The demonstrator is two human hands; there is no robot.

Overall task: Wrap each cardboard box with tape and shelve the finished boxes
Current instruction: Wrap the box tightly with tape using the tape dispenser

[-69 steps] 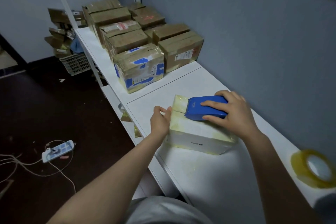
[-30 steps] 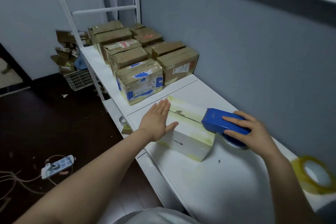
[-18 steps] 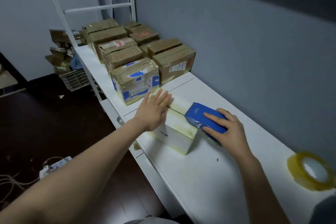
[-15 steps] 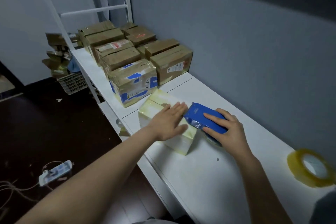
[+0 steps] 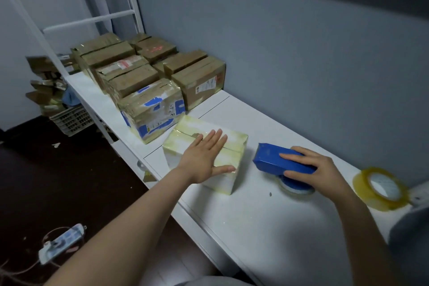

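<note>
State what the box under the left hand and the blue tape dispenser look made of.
White box: likely cardboard under glossy yellowish clear tape, judging by the sheen and wrinkles. Blue tape dispenser: seemingly hard matte plastic, uniform colour, crisp edges.

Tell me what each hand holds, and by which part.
The right hand grips the blue tape dispenser by its rear end, fingers over the top. The left hand lies flat on the white box, holding nothing.
</note>
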